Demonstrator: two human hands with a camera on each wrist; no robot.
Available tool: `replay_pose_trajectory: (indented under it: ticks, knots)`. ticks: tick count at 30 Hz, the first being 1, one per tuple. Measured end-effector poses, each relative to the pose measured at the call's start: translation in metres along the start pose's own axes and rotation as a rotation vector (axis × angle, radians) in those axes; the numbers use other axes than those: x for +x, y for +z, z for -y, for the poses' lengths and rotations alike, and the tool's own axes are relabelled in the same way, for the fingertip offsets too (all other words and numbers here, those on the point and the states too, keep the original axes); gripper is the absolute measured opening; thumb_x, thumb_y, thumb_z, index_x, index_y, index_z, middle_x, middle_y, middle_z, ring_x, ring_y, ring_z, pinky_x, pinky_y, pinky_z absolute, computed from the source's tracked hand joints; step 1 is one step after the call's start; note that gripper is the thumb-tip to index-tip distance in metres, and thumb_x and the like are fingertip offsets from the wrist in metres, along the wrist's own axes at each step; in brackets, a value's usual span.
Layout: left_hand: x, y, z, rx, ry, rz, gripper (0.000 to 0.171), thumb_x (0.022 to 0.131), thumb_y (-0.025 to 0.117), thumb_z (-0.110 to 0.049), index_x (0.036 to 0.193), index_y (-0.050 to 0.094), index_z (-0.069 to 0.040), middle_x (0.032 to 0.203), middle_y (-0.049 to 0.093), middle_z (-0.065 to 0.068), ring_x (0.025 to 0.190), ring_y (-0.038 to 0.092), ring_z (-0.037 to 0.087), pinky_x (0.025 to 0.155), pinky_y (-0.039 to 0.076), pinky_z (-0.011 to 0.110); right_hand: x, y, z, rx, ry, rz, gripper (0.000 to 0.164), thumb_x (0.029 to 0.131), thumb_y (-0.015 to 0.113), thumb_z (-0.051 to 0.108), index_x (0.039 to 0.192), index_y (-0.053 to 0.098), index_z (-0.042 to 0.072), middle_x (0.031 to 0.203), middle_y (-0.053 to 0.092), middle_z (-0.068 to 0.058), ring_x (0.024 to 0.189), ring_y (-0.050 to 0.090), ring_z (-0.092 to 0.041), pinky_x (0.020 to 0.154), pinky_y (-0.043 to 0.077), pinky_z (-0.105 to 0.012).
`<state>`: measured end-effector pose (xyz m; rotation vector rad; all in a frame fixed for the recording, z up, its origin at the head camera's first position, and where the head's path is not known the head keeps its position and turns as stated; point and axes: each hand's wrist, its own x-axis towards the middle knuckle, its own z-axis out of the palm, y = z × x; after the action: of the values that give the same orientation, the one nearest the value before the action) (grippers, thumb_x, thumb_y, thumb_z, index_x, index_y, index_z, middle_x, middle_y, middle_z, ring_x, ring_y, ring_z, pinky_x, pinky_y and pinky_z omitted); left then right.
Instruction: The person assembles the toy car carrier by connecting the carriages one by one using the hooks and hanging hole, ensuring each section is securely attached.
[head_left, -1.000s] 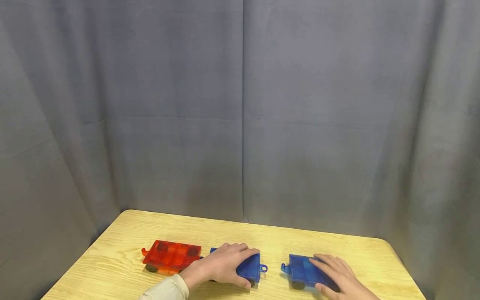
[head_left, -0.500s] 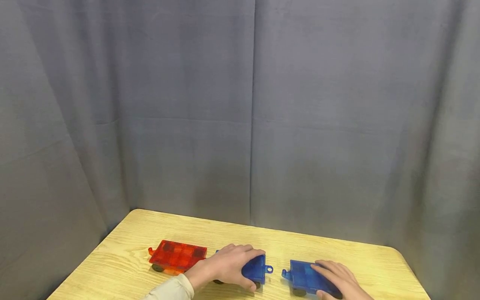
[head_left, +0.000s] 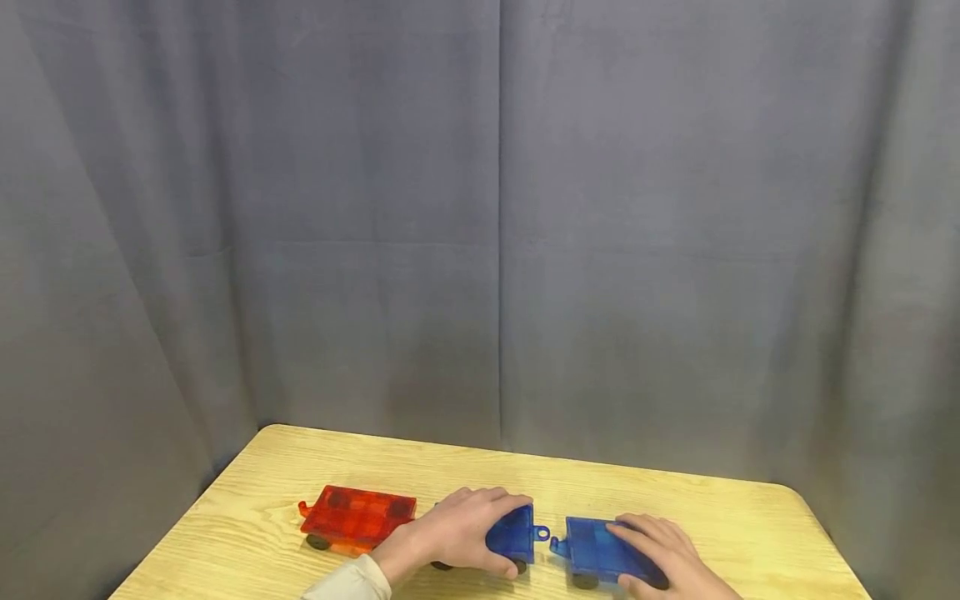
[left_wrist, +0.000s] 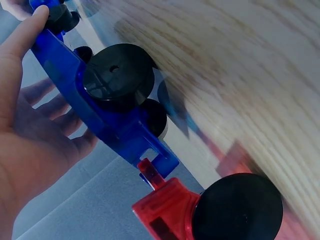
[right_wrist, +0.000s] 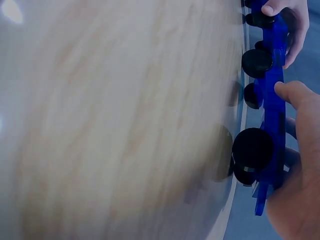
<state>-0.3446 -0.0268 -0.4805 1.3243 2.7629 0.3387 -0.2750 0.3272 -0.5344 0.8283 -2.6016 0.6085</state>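
In the head view, a translucent blue toy train car point(head_left: 517, 533) on black wheels stands at the middle of the table. My left hand point(head_left: 468, 529) grips it from above, thumb on the near side and fingers across the far side. To its right is a second blue toy train car point(head_left: 588, 546), which my right hand point(head_left: 663, 554) holds over its right end. The first car's ring point(head_left: 542, 533) lies very close to the second car's hook point(head_left: 558, 547). A red toy train car point(head_left: 358, 517) stands at left, its red tab point(left_wrist: 151, 174) meeting the left blue car's coupling.
The wheeled cars stand in a row on a light wood table point(head_left: 720, 500). Beyond its far edge hangs a grey curtain point(head_left: 375, 250), which also runs along the left and right sides.
My right hand has brought the second blue car leftward, and the gap between the two blue cars has narrowed. My left hand keeps its grip. The head view has shifted slightly.
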Motion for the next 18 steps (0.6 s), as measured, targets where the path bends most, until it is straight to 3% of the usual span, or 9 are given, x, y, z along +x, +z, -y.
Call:
replay_pose_trajectory:
  ticks: [6, 18]
  knots:
    - [0.0, 0.0, -0.002, -0.019, -0.012, 0.009, 0.089, 0.082, 0.073, -0.067, 0.156, 0.042, -0.03, 0.141, 0.054, -0.007, 0.123, 0.053, 0.012, 0.1, 0.044, 0.045, 0.004, -0.002, 0.007, -0.007, -0.01, 0.02, 0.051, 0.094, 0.071, 0.039, 0.141, 0.063, 0.021, 0.138, 0.058, -0.008, 0.121, 0.051, -0.033, 0.09, 0.041, -0.063]
    - [0.002, 0.003, 0.002, -0.016, 0.016, 0.014, 0.087, 0.081, 0.075, -0.066, 0.154, 0.044, -0.03, 0.135, 0.057, -0.009, 0.115, 0.056, 0.011, 0.093, 0.047, 0.041, 0.01, -0.004, 0.021, 0.036, 0.053, 0.089, 0.052, 0.097, 0.066, 0.043, 0.142, 0.061, 0.019, 0.14, 0.057, -0.009, 0.124, 0.048, -0.037, 0.093, 0.037, -0.067]
